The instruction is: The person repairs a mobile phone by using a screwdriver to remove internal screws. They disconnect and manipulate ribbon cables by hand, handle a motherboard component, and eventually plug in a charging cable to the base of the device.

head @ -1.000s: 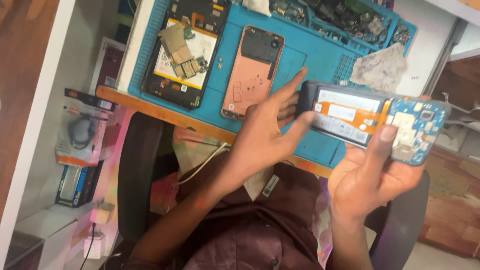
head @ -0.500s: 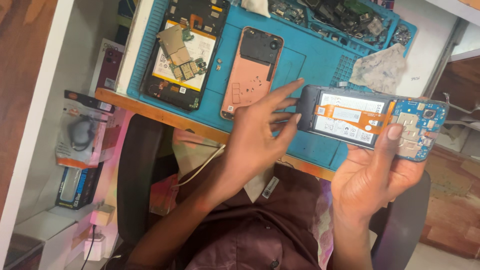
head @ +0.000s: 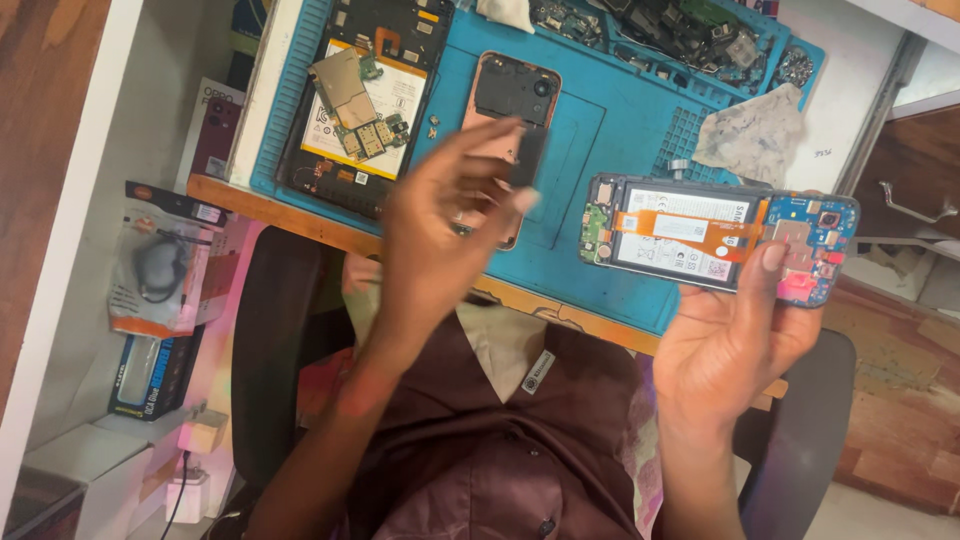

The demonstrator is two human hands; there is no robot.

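We see the desk beyond both hands, carrying a blue repair mat that runs from above the left hand to above the right. Three opened phones count out: one dark phone with its board exposed lying up and left of the left hand, one pink back shell just behind that hand's fingertips, and one blue phone with battery and orange flex showing held off the mat. Our right hand is clamped on that blue phone from below, thumb pressed on its right end. Our left hand hovers apart from it, fingers pinched on a small dark part. One crumpled cloth lies above the right hand. We judge it best to keep the phone level and steady, gripping by the edges.
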